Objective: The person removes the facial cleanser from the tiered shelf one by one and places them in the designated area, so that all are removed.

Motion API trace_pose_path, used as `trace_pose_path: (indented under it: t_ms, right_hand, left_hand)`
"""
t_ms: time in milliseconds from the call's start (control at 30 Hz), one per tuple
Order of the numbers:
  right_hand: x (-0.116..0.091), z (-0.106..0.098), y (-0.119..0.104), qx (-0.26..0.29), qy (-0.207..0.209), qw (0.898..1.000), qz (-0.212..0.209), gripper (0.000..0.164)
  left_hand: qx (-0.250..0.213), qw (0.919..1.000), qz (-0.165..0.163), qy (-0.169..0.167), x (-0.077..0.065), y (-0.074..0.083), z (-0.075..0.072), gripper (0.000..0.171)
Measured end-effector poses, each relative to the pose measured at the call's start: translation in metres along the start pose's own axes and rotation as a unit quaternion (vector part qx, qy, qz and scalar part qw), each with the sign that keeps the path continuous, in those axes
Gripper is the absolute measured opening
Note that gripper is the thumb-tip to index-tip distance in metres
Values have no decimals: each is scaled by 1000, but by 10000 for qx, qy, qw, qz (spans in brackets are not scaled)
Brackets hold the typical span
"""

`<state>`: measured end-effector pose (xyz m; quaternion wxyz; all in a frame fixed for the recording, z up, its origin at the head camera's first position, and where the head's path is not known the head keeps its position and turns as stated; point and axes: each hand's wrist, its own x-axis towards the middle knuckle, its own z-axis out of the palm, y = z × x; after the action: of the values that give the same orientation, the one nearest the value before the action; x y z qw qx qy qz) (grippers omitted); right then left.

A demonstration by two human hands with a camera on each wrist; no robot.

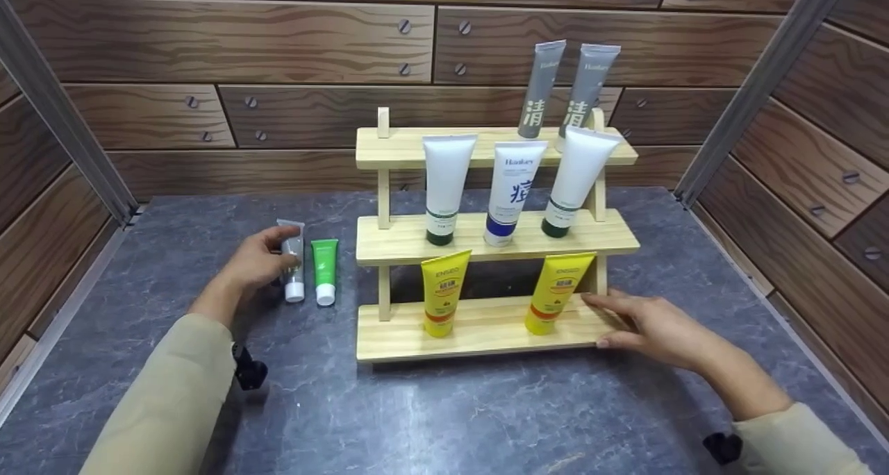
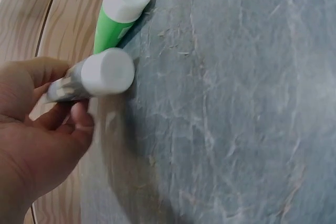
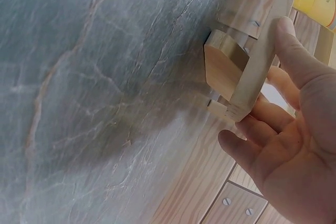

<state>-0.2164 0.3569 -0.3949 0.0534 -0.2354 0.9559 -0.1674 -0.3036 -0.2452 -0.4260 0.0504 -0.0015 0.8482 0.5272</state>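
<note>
My left hand [image 1: 257, 261] holds a grey squeeze tube [image 1: 295, 278] between thumb and fingers; its white cap [image 2: 109, 72] faces the camera in the left wrist view. Right beside that tube is a green tube [image 1: 324, 267], also with a white cap. On the other side, my right hand [image 1: 656, 328] grips the right end of the bottom shelf of a three-tier wooden rack [image 1: 493, 322]. The right wrist view shows the thumb on the shelf board [image 3: 257, 66] and the fingers around its end.
Two yellow tubes, left [image 1: 444, 294] and right [image 1: 558, 294], stand on the bottom shelf. The middle shelf bears two white tubes with dark green caps and a blue-banded one [image 1: 512, 194]. Two grey tubes [image 1: 542, 89] stand on top. Wood-patterned walls [image 1: 229, 41] enclose the dark marbled table [image 1: 417, 419].
</note>
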Motion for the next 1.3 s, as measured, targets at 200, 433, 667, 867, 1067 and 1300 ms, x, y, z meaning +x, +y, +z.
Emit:
trace_pose_path:
  t_ms: [200,433,667,867,1067,1300]
  right_hand:
    - [0,0,0,-33,-12,10000,23,77]
    - [0,0,-1,-14,-76,9999,123,78]
    - [1,0,-3,4,-93,9999,125,77]
    - [0,1,-2,-34,-26,10000,64,76]
    - [0,-1,-2,8,-5,10000,47,75]
    - [0,1,-2,23,59,10000,21,75]
  left_hand:
    - [278,9988,-152,-367,2,-1,-1,62]
    - [473,9974,-362,-401,3,-4,-2,59]
    - [455,9977,-354,-344,1,-7,-2,58]
    - [562,9979,-188,-277,0,-8,-2,60]
    - [674,9973,-173,-253,1,-8,-4,60]
    - [632,9975,-185,-242,-3,-9,-8,58]
